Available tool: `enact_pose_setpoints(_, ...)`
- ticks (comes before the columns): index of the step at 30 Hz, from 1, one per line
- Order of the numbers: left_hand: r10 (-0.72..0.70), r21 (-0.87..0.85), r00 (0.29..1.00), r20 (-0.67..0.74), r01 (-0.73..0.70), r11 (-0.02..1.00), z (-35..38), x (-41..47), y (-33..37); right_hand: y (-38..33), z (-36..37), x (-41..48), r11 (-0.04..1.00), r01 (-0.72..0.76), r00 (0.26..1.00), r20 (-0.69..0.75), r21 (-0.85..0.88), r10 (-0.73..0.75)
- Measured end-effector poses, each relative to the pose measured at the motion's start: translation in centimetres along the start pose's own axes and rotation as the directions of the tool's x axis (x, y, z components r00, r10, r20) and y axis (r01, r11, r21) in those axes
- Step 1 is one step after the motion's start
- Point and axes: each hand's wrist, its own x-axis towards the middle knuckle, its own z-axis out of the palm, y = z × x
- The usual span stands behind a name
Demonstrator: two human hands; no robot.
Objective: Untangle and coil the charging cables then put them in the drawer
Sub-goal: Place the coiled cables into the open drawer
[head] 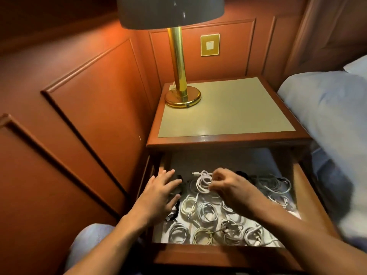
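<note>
Two bare forearms reach in from the bottom edge, above a knee [89, 239] in blue cloth, and both end inside the open drawer [218, 254].

The right hand [228, 188] has its fingers curled in, thumb and fingertips pinching a white coil [201, 183] of charging cable near the back of the drawer. One plug end sticks out to the left of its loops. Whether the coil is lifted or already touches the drawer floor cannot be told.

The left hand [161, 190] is flat, with fingers straight and spread, and holds nothing. It lies over the black cables [175, 208] along the drawer's left side; whether it presses them or hovers just above is unclear.

Around the hands the drawer floor is covered with coiled cables [206, 214], mostly white. They sit side by side in rough rows from the front wall to the back, with more loops in the far right corner.

Above the drawer, the nightstand [228, 114] bears a brass lamp [181, 92] at its left rear corner, and a bed [327, 116] stands just to the right.

The task looks close to finished: no tangled bunch shows, many coils are stored, and the pinched coil seems among the last to be set down. After that, little appears to be left.
</note>
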Motion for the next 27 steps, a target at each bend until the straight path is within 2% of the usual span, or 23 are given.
enact_pose_setpoints(3,-0.008,0.041,0.999,0.045,0.006,0.999,1.0,-1.4,-0.4,-1.3,2.5,-2.5,0.999,-0.04,0.994,0.101,-0.01,0.041)
enact_pose_setpoints(7,-0.014,0.05,0.999,0.033,0.012,0.999,1.4,-1.5,0.0,-2.0,4.2,-4.1,0.995,-0.103,0.968,0.23,0.011,0.098)
enact_pose_setpoints(14,-0.015,-0.021,1.0,0.021,0.016,1.0,1.5,-0.3,0.9,-1.2,3.0,-4.9,0.983,-0.173,0.964,0.217,0.068,0.155)
enact_pose_setpoints(17,0.008,-0.074,0.998,-0.066,-0.013,0.997,0.8,0.6,0.8,-1.6,1.6,-5.8,0.98,-0.168,0.969,0.201,0.102,0.145)
enact_pose_setpoints(21,0.032,0.016,0.987,-0.158,-0.03,0.999,-1.5,2.2,1.3,-2.9,-0.2,-7.9,0.981,-0.156,0.968,0.213,0.112,0.13)
enact_pose_setpoints(23,0.021,0.066,0.984,-0.176,-0.009,0.998,-2.9,3.4,1.6,-3.9,-0.9,-9.2,0.99,-0.128,0.958,0.267,0.066,0.106)
enact_pose_setpoints(27,-0.062,0.141,0.994,-0.095,0.075,0.987,-5.2,6.2,1.5,-5.1,-0.5,-11.1,0.996,-0.071,0.946,0.314,-0.047,0.082)
